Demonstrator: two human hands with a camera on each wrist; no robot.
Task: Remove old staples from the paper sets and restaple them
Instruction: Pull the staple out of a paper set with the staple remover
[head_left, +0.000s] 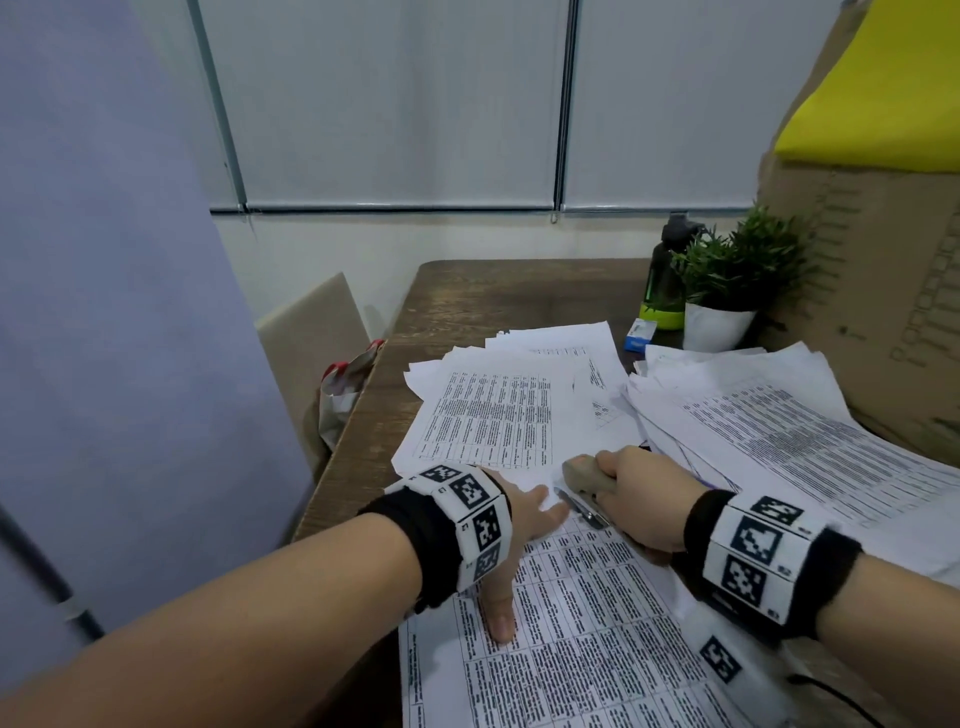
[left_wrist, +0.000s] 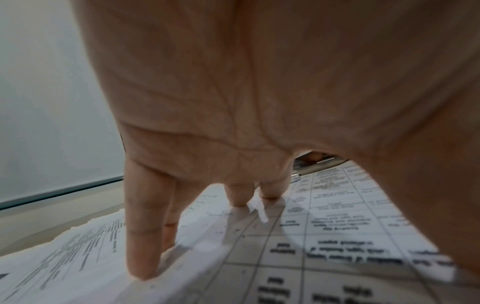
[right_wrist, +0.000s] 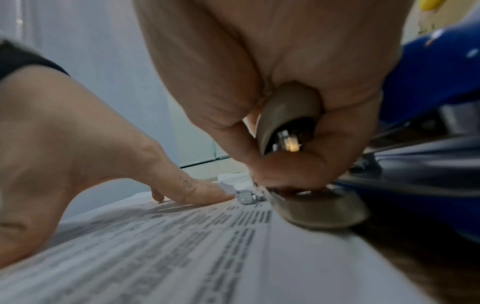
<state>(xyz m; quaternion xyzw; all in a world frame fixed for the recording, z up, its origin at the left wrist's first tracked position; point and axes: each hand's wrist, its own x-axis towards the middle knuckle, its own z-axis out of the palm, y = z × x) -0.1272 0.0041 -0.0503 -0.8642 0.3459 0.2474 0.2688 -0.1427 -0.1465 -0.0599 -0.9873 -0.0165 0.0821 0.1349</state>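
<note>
Fingers of right hand (head_left: 641, 499) clenched round one stapler (head_left: 587, 480), left hand (head_left: 519, 525) flat on one paper set (head_left: 582, 623)

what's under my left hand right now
The left hand presses flat on a printed paper set, straight fingers touching the sheet. What lies beneath that sheet is covered.

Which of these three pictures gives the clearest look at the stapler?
The right wrist view: the stapler fills the frame close up, gripped by the right hand, its metal nose on the paper. The head view shows it small, half covered by the hand. The left wrist view shows only a sliver past the left hand.
</note>
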